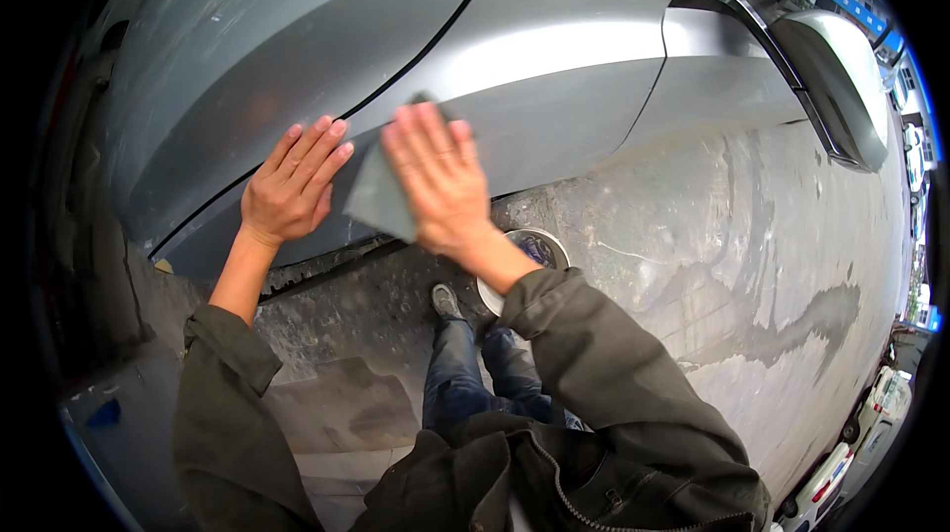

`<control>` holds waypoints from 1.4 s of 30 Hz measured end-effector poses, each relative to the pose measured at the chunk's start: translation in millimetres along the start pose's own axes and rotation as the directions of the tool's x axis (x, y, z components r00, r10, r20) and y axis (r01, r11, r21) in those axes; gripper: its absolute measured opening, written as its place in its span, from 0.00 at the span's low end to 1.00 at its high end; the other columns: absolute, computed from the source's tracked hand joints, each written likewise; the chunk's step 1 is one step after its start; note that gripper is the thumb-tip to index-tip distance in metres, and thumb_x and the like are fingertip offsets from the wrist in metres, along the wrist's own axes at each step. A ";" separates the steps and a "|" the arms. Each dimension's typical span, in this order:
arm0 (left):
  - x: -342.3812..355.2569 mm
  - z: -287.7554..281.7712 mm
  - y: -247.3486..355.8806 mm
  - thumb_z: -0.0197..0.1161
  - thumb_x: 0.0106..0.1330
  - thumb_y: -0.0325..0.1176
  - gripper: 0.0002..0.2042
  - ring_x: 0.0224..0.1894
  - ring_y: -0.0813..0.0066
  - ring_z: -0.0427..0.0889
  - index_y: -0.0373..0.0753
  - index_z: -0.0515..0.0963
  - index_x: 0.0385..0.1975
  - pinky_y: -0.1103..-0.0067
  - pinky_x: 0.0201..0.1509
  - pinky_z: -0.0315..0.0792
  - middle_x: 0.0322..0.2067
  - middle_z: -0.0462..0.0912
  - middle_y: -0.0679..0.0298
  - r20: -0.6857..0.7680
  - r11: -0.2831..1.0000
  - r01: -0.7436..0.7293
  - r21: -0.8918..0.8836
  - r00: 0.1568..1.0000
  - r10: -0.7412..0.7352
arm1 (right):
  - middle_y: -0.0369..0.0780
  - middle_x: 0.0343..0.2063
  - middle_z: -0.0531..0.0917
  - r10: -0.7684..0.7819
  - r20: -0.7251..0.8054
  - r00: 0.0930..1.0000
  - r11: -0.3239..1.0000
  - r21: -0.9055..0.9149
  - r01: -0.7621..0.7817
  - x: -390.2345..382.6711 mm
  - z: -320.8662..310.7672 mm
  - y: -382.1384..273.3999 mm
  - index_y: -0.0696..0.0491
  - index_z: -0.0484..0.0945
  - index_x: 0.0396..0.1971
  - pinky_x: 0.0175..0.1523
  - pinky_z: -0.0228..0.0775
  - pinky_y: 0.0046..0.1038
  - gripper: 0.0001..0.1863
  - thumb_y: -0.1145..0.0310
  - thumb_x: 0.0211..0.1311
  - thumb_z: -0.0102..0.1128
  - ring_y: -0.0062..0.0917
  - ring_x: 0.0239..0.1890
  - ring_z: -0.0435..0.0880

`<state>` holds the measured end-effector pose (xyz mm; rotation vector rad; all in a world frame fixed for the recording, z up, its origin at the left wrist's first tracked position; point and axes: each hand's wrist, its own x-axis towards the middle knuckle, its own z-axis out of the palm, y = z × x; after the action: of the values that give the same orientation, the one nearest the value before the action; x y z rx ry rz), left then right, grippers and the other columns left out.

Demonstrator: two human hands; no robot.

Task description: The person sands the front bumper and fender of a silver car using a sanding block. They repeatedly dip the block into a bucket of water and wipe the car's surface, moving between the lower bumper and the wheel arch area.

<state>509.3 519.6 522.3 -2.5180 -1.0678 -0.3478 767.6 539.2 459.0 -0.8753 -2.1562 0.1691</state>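
A grey car's side (554, 121) stretches across the upper part of the view, with scuffed, dull patches toward the left. My right hand (435, 176) lies flat over a grey-green sheet of sandpaper (381, 195) and presses it to the lower door panel; the fingers are blurred by motion. Part of the sheet sticks out on the left of that hand. Close by on the left, my left hand (292, 186) rests with straight fingers on the panel beside the dark seam (396, 77), and nothing shows in it.
A round white bucket (556, 247) stands on the floor under my right forearm, its contents partly hidden. The car's side mirror (836, 87) juts out at the upper right. Stained concrete (722, 255) extends to the right, with parked cars (876, 408) beyond. My shoe (445, 301) is beside the bucket.
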 end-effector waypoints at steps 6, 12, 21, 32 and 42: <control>-8.9 -11.1 2.0 0.58 0.59 0.25 0.30 0.75 0.66 0.68 0.42 0.75 0.67 0.66 0.81 0.59 0.70 0.73 0.63 0.021 0.998 0.050 0.025 0.998 -0.051 | 0.43 0.77 0.63 -0.236 0.249 0.939 0.931 -0.220 0.292 17.7 -43.1 34.7 0.56 0.65 0.74 0.83 0.39 0.41 0.37 0.70 0.61 0.48 0.31 0.81 0.55; -4.3 -4.1 4.5 0.58 0.59 0.24 0.28 0.72 0.64 0.73 0.41 0.78 0.64 0.65 0.79 0.62 0.67 0.77 0.61 -0.116 0.998 0.024 0.058 0.993 -0.017 | 0.58 0.74 0.62 -0.187 0.250 0.950 0.895 -0.355 0.270 27.4 -139.8 113.8 0.64 0.63 0.73 0.79 0.53 0.47 0.40 0.56 0.66 0.57 0.54 0.76 0.60; -39.5 -0.9 9.7 0.63 0.59 0.25 0.31 0.74 0.66 0.69 0.43 0.74 0.67 0.64 0.81 0.59 0.70 0.74 0.63 -0.066 0.984 0.168 0.051 0.984 -0.165 | 0.47 0.77 0.61 -0.373 0.558 0.741 0.857 -0.100 0.506 66.1 -90.5 52.5 0.59 0.59 0.76 0.83 0.43 0.42 0.39 0.73 0.60 0.45 0.35 0.81 0.55; -75.4 6.3 1.2 0.50 0.66 0.31 0.27 0.75 0.61 0.67 0.41 0.73 0.67 0.61 0.82 0.55 0.70 0.73 0.60 -0.127 0.974 0.202 0.101 0.974 -0.189 | 0.45 0.76 0.64 -0.551 0.663 0.507 0.775 0.181 0.605 114.2 -101.4 52.8 0.57 0.64 0.74 0.81 0.54 0.43 0.38 0.62 0.63 0.47 0.36 0.78 0.61; -72.3 10.9 2.1 0.50 0.64 0.30 0.27 0.74 0.61 0.69 0.42 0.73 0.66 0.61 0.82 0.55 0.69 0.74 0.61 -0.164 0.977 0.206 0.051 0.967 -0.196 | 0.47 0.77 0.60 -0.566 0.687 0.455 0.774 0.252 0.581 121.1 -101.6 73.5 0.57 0.59 0.76 0.82 0.49 0.43 0.39 0.50 0.71 0.40 0.36 0.80 0.57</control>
<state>462.4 477.1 485.5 -2.2848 -1.2519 -0.5487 824.6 655.9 575.4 0.0446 -3.1055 0.1691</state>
